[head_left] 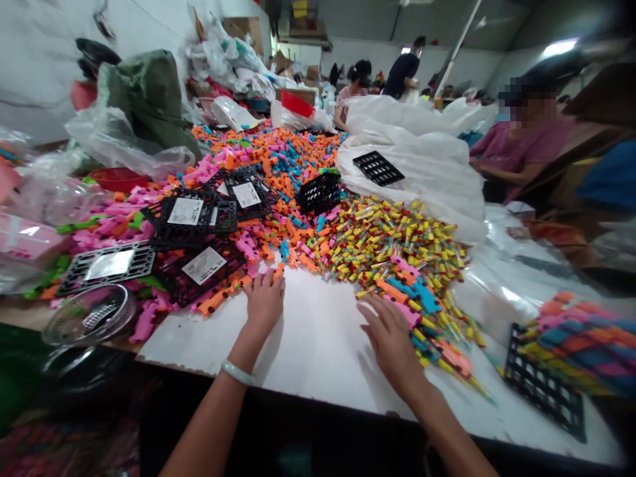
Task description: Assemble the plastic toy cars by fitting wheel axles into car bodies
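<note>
My left hand (265, 299), with a pale bangle on the wrist, reaches to the near edge of a heap of small plastic toys (293, 156) in orange, pink and blue. Its fingers are stretched and apart, touching or just over some orange toys (211, 303) that look like little cars. My right hand (390, 331) hovers over the white tabletop (318, 331), fingers apart and slightly bent. Beside it lie small yellow-capped clear tubes (392, 235) and a loose row of pink, orange and blue toys (420, 291). I see nothing held in either hand.
Black plastic grids with white labels (203, 265) lie on the left heap. A clear basket (89, 315) sits at the left edge. On the right, a black grid (546, 384) stands against stacked toys (586, 338). A white sack (412, 165) and co-workers are beyond.
</note>
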